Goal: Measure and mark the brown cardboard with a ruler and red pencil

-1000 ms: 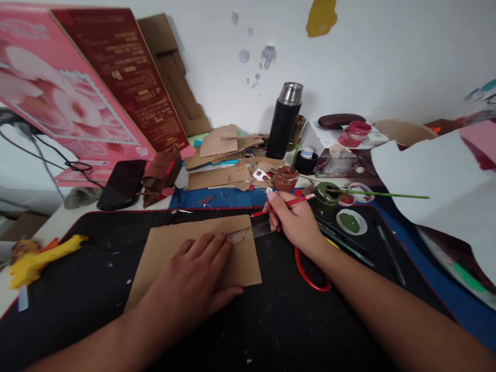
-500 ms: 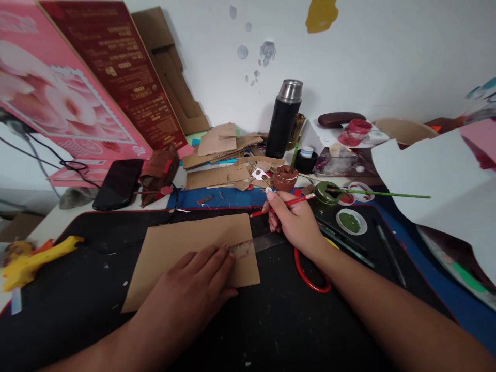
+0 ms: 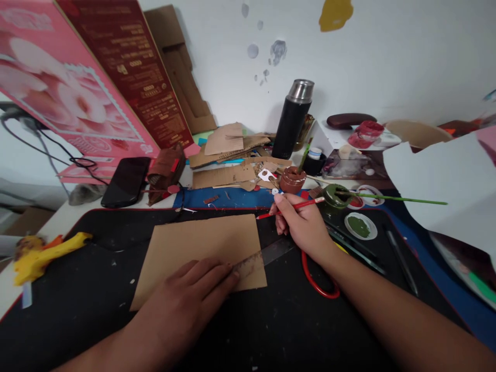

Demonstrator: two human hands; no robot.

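Observation:
A brown cardboard sheet lies on the black mat. Across its lower right part runs a clear ruler, whose right end sticks out past the cardboard. My left hand presses flat on the ruler and cardboard, fingers stretched out. My right hand is closed round a red pencil, just right of the cardboard. The pencil's tip points left, near the sheet's upper right corner. Beneath my right wrist, red scissor handles show in part.
Behind the mat stand a black thermos, a brown paint jar and cardboard scraps. A green paint jar with a brush is at right. A phone and yellow glue gun are at left.
The whole view has shifted, so everything appears slightly further right. Both hands keep nearly the same place against the cardboard, and the pencil is still in my right hand.

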